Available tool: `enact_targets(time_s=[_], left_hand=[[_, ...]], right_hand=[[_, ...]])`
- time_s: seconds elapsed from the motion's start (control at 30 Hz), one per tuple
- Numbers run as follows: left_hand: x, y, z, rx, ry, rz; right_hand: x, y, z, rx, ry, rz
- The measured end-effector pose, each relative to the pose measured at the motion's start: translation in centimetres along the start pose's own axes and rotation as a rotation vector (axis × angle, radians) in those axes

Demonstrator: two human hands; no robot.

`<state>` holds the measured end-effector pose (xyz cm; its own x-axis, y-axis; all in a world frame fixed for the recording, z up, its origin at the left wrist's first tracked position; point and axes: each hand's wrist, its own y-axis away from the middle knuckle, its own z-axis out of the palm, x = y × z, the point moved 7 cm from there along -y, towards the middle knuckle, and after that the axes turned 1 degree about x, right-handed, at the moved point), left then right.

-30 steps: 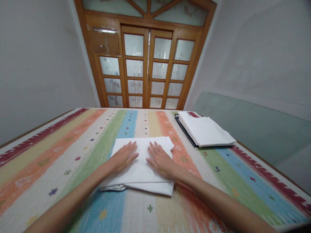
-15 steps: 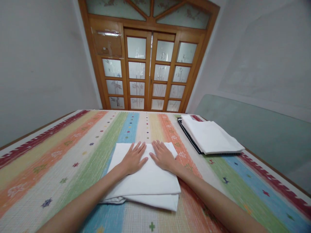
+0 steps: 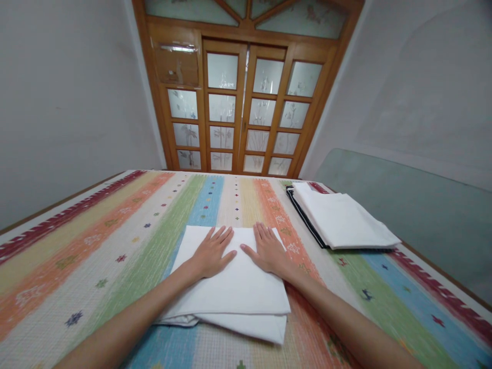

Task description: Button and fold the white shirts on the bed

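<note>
A folded white cloth [image 3: 234, 294], perhaps a garment, lies in front of me on the striped tablecloth [image 3: 126, 287]. Its lower layers stick out unevenly along the near edge. Flat on its left upper part rests my left hand [image 3: 214, 252], fingers stretched out and thumb apart. My right hand [image 3: 269, 248] presses on the upper right part, palm down, with its fingers straight and its thumb pointing left. Between the two thumbs a strip of white fabric shows. Neither hand grasps anything.
To the right lies a folded stack with white fabric [image 3: 346, 220] on top and a black, white-edged layer [image 3: 307, 223] beneath. A pale green board [image 3: 384, 179] stands along the right side. Wooden doors with glass panes [image 3: 246, 113] close off the far end.
My right hand has slid a little to the right over the white cloth, widening the gap between my hands. My left hand stays in place on it. The camera view has shifted slightly.
</note>
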<state>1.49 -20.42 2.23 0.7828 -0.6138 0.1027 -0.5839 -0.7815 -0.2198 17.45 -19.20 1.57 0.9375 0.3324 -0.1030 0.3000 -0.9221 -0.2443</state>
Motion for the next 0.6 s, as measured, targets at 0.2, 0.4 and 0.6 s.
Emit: enact_targets(time_s=[0.2,0.4,0.6], left_hand=[[-2.2,0.0,-0.3,-0.018,0.032,-0.086],[-3.8,0.3,0.0,-0.044,0.037,-0.165],[-4.1,0.3,0.4,-0.032,0.015,-0.109]], right_hand=[[0.3,0.4,-0.3,0.005,0.006,-0.014],[-0.1,0.8,-1.2,0.039,0.024,-0.061],[-1.1,1.1,-1.4,0.019,0.037,-0.285]])
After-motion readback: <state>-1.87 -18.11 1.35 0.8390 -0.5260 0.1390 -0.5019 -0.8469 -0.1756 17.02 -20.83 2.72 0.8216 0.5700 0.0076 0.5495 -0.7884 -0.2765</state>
